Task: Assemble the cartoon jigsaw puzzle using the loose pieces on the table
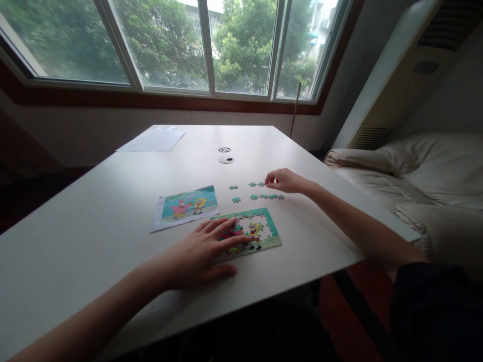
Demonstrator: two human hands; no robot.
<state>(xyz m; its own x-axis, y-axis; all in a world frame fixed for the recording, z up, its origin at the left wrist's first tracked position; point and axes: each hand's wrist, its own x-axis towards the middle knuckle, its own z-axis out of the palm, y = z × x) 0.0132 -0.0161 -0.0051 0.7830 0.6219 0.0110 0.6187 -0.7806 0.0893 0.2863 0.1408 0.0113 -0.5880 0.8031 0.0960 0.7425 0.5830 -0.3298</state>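
Flat, left hand [199, 254] fingers spread on glossy puzzle [251, 232]; right hand [285, 180] fingers pinching a knobbed piece [270, 182].

On the white table [94, 241] lies one partly built jigsaw puzzle [260, 234] and, at its ten o'clock, one printed reference picture [186, 206]. Loose puzzle pieces [234, 187] sit at the puzzle's twelve to one o'clock: about eight can be counted, though some run together in a row. Two round cable grommets [226, 159] lie further off at twelve, and one sheet of paper [153, 141] at eleven. Two hands are in view
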